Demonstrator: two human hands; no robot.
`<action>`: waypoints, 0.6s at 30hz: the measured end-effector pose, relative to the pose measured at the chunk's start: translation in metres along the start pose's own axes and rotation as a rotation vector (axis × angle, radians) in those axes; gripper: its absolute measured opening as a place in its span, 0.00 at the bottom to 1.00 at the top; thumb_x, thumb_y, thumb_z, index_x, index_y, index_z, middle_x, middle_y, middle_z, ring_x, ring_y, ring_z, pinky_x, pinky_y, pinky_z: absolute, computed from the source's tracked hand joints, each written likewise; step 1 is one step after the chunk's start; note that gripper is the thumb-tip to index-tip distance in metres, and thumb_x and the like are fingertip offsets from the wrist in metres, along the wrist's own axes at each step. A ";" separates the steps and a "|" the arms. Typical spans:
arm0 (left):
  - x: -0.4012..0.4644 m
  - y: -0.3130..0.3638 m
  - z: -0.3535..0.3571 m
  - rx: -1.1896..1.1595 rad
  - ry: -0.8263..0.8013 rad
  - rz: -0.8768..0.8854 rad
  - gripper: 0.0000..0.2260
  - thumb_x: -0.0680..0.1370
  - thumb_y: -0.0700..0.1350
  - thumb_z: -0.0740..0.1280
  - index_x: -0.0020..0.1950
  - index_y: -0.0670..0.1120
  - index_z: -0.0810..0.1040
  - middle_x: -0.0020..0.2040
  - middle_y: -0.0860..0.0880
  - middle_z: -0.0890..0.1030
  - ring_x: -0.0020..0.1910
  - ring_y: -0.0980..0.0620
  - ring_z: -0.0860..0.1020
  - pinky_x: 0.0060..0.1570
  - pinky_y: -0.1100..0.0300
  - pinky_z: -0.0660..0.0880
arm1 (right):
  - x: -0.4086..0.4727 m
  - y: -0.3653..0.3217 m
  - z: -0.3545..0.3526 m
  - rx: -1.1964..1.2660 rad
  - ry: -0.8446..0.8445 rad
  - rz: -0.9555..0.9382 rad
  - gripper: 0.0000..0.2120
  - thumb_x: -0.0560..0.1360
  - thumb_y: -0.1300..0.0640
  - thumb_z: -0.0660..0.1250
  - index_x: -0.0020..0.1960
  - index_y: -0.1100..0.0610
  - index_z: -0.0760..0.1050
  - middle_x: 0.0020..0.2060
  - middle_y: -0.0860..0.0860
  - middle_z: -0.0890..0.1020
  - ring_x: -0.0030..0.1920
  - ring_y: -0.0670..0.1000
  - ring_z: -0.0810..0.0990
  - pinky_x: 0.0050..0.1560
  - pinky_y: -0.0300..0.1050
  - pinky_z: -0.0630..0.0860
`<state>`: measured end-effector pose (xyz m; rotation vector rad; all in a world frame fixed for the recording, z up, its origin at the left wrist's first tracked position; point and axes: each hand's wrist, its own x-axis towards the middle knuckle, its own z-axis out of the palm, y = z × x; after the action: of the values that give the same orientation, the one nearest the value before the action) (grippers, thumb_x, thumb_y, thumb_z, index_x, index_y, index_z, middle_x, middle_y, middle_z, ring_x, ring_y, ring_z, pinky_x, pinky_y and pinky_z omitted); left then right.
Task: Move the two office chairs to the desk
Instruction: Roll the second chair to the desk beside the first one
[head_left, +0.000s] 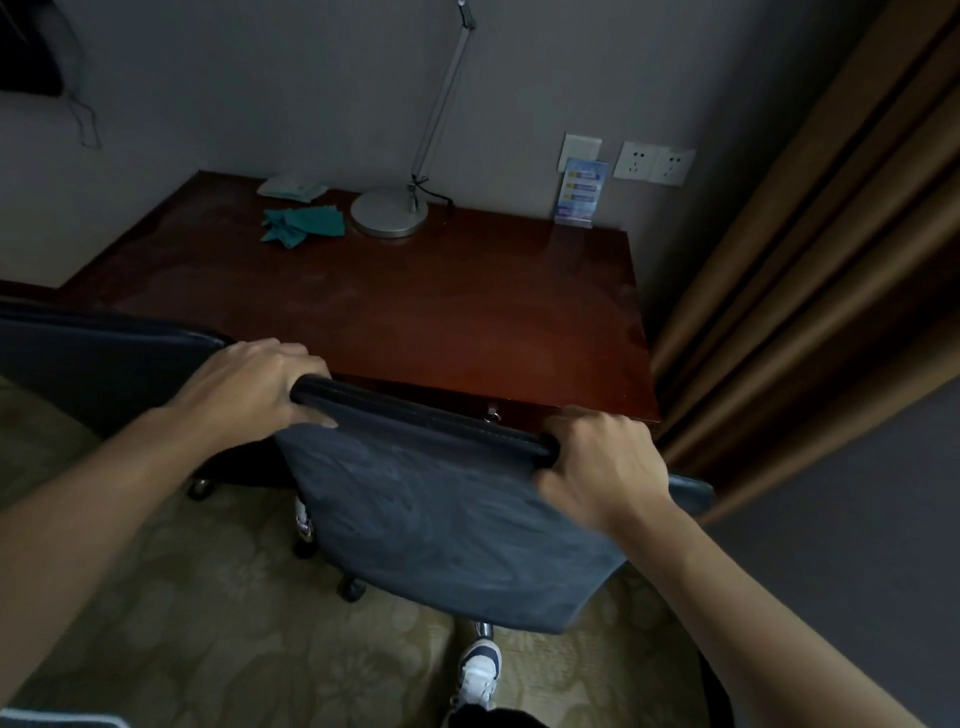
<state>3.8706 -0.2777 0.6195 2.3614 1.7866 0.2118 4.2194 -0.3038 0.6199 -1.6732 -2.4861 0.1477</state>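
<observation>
At the desk's (467, 322) near edge, your left hand (254, 387) and right hand (605, 462) had fingers (558, 475) wrapped around the office chair's (441, 519) backrest top.

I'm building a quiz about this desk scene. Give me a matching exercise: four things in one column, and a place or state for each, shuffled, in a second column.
Things:
1. lamp
2. teal cloth
3. blue card
4. chair backrest

Places or states:
A. gripped at its top edge by the left hand and the right hand
B. crumpled on the desk, left of the round base
C. stands by the wall under the sockets
D. round base on the desk, arm rising upward

Pairs: 1-D, 2-B, 3-C, 4-A
</observation>
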 end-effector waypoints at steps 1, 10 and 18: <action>0.001 -0.003 0.000 0.002 -0.007 0.002 0.13 0.66 0.63 0.74 0.45 0.60 0.80 0.41 0.59 0.77 0.43 0.53 0.75 0.44 0.51 0.75 | 0.000 -0.003 0.002 0.001 0.007 -0.006 0.06 0.62 0.47 0.61 0.34 0.49 0.66 0.33 0.45 0.72 0.35 0.56 0.77 0.33 0.46 0.65; -0.001 -0.016 -0.001 0.022 0.007 -0.062 0.12 0.65 0.60 0.76 0.45 0.58 0.81 0.41 0.57 0.78 0.43 0.51 0.77 0.43 0.54 0.72 | 0.014 -0.015 0.017 -0.012 0.046 -0.064 0.08 0.63 0.48 0.64 0.36 0.53 0.75 0.32 0.46 0.70 0.33 0.56 0.75 0.32 0.45 0.62; -0.014 0.033 0.024 0.063 0.128 -0.052 0.15 0.68 0.58 0.75 0.47 0.49 0.81 0.41 0.49 0.79 0.42 0.46 0.77 0.41 0.51 0.73 | 0.036 0.047 0.009 -0.077 0.021 0.009 0.10 0.59 0.44 0.63 0.36 0.48 0.70 0.38 0.47 0.79 0.43 0.59 0.80 0.36 0.45 0.67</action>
<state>3.9035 -0.3010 0.6033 2.3911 1.9365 0.3100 4.2478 -0.2528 0.6058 -1.7056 -2.4994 0.0351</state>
